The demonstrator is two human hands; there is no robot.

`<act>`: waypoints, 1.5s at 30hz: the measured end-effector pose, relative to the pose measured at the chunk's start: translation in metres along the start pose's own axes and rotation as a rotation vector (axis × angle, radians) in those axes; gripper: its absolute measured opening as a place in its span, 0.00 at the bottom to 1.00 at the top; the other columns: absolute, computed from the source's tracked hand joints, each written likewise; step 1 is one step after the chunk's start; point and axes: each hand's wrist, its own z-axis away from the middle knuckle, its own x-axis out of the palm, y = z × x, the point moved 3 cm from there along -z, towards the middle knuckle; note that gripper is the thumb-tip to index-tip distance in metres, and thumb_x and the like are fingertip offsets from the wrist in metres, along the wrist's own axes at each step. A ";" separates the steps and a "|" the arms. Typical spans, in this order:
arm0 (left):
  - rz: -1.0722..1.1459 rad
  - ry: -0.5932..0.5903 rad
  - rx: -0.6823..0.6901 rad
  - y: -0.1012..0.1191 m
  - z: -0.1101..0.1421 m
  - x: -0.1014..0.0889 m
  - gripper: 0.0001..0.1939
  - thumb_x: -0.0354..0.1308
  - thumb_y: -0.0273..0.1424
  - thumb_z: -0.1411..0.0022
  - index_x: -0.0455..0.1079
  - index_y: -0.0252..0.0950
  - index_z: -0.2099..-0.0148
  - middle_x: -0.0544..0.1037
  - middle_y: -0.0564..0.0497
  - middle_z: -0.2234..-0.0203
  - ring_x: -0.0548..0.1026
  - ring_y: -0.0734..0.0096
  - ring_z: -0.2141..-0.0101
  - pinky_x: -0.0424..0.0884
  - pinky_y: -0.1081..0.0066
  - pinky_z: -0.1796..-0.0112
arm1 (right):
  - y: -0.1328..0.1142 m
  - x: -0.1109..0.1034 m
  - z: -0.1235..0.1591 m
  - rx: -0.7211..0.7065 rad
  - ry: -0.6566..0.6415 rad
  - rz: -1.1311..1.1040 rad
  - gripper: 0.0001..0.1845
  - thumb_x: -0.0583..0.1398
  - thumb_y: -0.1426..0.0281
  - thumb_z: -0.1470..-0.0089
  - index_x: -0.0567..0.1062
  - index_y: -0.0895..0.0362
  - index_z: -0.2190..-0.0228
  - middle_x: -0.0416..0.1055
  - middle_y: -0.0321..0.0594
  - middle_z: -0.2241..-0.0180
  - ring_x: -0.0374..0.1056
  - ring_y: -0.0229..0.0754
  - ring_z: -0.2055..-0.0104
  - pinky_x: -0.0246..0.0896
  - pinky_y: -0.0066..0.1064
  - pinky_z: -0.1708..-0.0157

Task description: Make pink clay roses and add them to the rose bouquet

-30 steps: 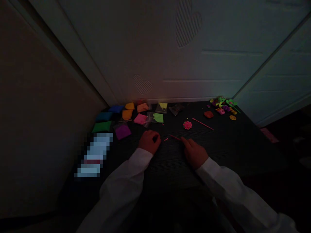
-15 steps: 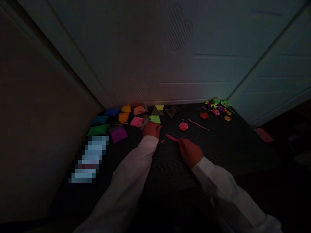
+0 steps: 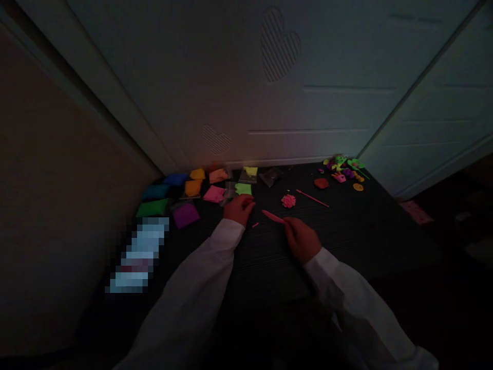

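Observation:
My right hand [image 3: 302, 240] is closed round the handle of a pink modelling-clay knife [image 3: 272, 216], whose blade points left, toward my other hand. Just in front of the light green clay packet [image 3: 243, 189], my left hand [image 3: 238, 209] has its fingertips pinched together; whatever they hold is too small or hidden to make out. A short pink strip of clay [image 3: 255, 224] lies on the dark table between the hands. Beyond the blade sits a pink ruffled clay flower [image 3: 288, 201]. To its right lies a thin pink modelling stick [image 3: 313, 198].
Several clay packets line the table's left and back, among them a purple one [image 3: 185, 214] and a green one [image 3: 153, 207]. A pixelated bright object [image 3: 142, 254] lies at the left. Colourful clay figures [image 3: 342, 168] and a red lump [image 3: 321, 183] stand back right. A white panel [image 3: 231, 103] rises behind.
My left hand has lifted slightly off the green packet and its fingers have turned a little. The right hand and knife are almost still. The view has shifted slightly.

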 end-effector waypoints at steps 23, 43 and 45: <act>0.471 -0.081 -0.179 0.002 0.015 -0.010 0.18 0.58 0.37 0.56 0.67 0.31 0.63 0.75 0.49 0.74 0.73 0.73 0.74 0.70 0.71 0.71 | 0.003 -0.004 -0.001 0.028 0.035 -0.055 0.16 0.46 0.68 0.47 0.67 0.60 0.60 0.68 0.43 0.62 0.65 0.37 0.62 0.59 0.28 0.60; -0.070 -0.200 0.138 0.019 0.015 0.007 0.10 0.54 0.32 0.50 0.71 0.40 0.64 0.74 0.50 0.70 0.70 0.70 0.66 0.65 0.70 0.62 | 0.004 -0.002 -0.002 0.058 -0.014 0.174 0.18 0.45 0.69 0.46 0.63 0.56 0.54 0.67 0.41 0.60 0.65 0.37 0.60 0.59 0.28 0.60; -0.086 -0.215 0.148 0.019 0.015 0.005 0.11 0.54 0.34 0.49 0.71 0.40 0.63 0.75 0.50 0.68 0.70 0.70 0.65 0.66 0.70 0.62 | 0.004 0.000 -0.001 0.052 -0.045 0.221 0.18 0.46 0.68 0.46 0.63 0.52 0.54 0.68 0.40 0.62 0.66 0.37 0.63 0.60 0.28 0.64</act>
